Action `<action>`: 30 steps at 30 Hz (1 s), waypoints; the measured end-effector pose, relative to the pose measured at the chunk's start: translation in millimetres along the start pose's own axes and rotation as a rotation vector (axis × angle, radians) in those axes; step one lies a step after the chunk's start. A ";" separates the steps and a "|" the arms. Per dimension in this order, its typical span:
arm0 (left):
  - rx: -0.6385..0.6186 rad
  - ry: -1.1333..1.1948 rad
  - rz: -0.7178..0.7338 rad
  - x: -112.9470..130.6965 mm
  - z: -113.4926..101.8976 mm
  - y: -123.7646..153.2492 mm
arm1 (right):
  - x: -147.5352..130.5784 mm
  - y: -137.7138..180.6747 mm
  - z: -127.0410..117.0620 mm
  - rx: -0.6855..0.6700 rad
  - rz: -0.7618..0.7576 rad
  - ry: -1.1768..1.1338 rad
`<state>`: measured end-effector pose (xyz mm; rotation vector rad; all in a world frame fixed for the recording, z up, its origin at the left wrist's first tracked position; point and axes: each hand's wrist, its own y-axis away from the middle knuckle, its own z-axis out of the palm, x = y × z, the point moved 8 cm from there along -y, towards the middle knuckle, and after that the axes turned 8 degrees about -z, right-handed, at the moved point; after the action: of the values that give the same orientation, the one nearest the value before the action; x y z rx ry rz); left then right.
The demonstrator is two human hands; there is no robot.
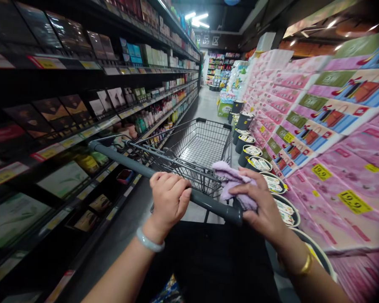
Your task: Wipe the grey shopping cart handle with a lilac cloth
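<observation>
A grey shopping cart stands in front of me, its wire basket [205, 141] bare inside as far as I can see. My left hand [170, 195] is wrapped round the middle of the cart's handlebar [123, 162]. At the bar's right end, my right hand [260, 202] grips a crumpled lilac cloth [232, 181]. The cloth lies against the right end of the handlebar and the frame there. Part of it is hidden under my right fingers.
Shelves [91, 130] of boxed goods and bottles line the left side. On the right, pink tissue packs [344, 181] are stacked high behind a row of dark round bins [252, 151]. The aisle floor [208, 101] runs on to a far shelf [221, 69].
</observation>
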<state>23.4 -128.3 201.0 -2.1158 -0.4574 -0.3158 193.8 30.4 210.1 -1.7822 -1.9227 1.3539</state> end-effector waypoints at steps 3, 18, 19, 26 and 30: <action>0.015 -0.042 -0.061 -2.9 -5.0 -2.5 | -2.4 -5.7 9.5 -0.006 -0.086 0.048; 0.007 -0.012 -0.003 24.4 -7.3 5.9 | -56.4 -12.4 35.6 0.191 -0.254 0.024; -0.013 -0.020 -0.011 20.4 -8.0 3.9 | -46.8 -16.3 36.2 0.228 -0.199 0.028; -0.054 0.007 -0.030 -12.1 -24.4 -2.9 | -69.7 -46.0 73.7 0.126 -0.376 -0.047; -0.076 0.000 -0.104 -17.2 -38.3 2.8 | -51.4 -58.3 74.8 0.238 -0.248 0.045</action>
<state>7.2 -165.3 213.1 -2.1693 -0.5644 -0.3987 116.3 -41.7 231.0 -1.4021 -1.8015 1.3753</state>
